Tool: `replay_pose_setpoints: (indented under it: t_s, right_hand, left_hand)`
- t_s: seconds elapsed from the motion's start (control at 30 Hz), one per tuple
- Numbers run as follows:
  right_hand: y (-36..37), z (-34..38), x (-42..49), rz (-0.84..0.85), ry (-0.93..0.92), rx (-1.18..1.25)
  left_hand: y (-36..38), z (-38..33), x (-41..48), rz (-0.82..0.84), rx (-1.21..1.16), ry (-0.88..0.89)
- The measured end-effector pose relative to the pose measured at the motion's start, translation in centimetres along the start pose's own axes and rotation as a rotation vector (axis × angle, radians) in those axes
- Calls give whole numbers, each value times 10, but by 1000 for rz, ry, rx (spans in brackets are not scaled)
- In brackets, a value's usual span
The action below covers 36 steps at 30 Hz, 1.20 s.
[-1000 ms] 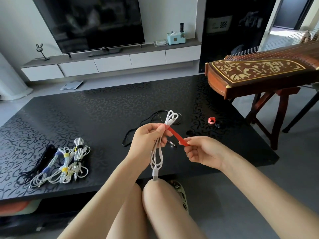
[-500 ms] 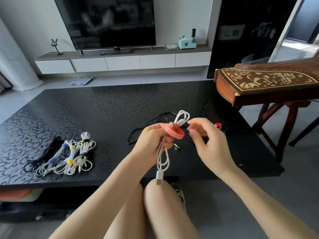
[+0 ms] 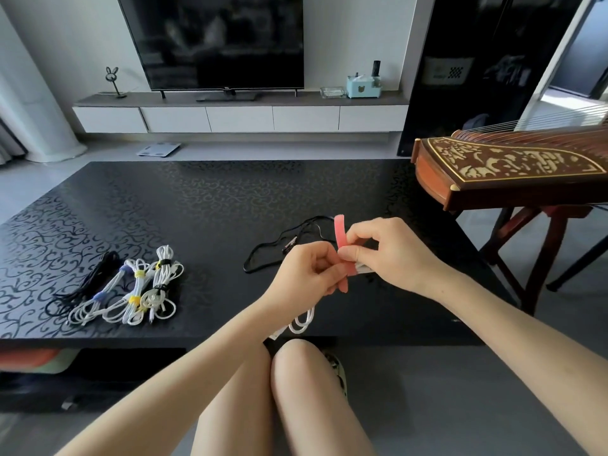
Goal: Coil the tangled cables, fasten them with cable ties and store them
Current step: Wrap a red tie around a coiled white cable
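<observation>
My left hand (image 3: pixel 306 278) grips a coiled white cable (image 3: pixel 304 322) above the near edge of the black table (image 3: pixel 210 205); only the cable's lower loops show below my wrist. A red cable tie (image 3: pixel 341 235) wraps around the bundle, one end sticking up, the other hanging down. My right hand (image 3: pixel 391 251) pinches the tie against the cable right beside my left fingers. A loose black cable (image 3: pixel 279 245) lies on the table behind my hands. Several coiled and tied cables (image 3: pixel 131 287) lie in a row at the left.
A wooden zither (image 3: pixel 513 169) on a stand juts over the table's right side. A TV and a low white cabinet (image 3: pixel 240 116) stand beyond the table. My knees (image 3: pixel 289 373) are below the table's near edge.
The red tie, earlier stretched out to the right, then looped at the cable's top, is now wrapped round the bundle. My right hand moved in against my left. The camera view shifted.
</observation>
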State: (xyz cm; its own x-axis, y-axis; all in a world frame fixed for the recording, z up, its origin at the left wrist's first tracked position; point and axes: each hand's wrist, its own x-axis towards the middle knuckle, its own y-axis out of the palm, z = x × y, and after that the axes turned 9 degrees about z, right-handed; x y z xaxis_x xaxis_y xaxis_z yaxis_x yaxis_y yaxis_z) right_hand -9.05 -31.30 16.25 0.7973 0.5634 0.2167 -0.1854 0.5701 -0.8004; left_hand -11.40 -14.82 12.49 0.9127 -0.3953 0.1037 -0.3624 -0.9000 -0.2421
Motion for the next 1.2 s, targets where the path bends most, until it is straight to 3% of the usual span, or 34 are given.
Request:
replay_pose_setpoints:
  t_s: [0.13, 0.27, 0.33, 0.43, 0.53, 0.73, 0.8, 0.87, 0.93, 1.07, 1.13, 1.2]
  right_hand:
    - [5, -1, 5, -23, 188, 78]
    - [7, 2, 3, 33, 377, 375]
    - [5, 1, 3, 163, 531, 571]
    - [6, 0, -1, 417, 738, 990]
    - [7, -4, -4, 501, 852, 1261]
    - [12, -13, -7, 583, 909, 1555]
    - [21, -19, -13, 594, 840, 1624]
    - [30, -21, -22, 535, 786, 1658]
    - [36, -26, -31, 408, 736, 1457]
    - [44, -31, -49, -136, 522, 550]
    - [41, -25, -55, -358, 282, 300]
    - [33, -16, -56, -401, 44, -23]
  left_hand:
    - [-2, 5, -4, 43, 76, 44]
    - [2, 9, -8, -10, 197, 82]
    - [4, 8, -10, -57, 422, 235]
    - [3, 10, -8, -43, 821, 630]
    - [0, 15, -9, -19, 946, 767]
    - [8, 7, -11, -58, 944, 701]
    - [12, 1, -14, -59, 803, 544]
    - [11, -3, -14, -130, 553, 231]
    - [5, -3, -10, -104, 314, -27]
    - [-7, -8, -7, 33, -240, -267]
    - [-10, -12, -7, 72, -326, -308]
    - [-12, -15, -7, 107, -316, -335]
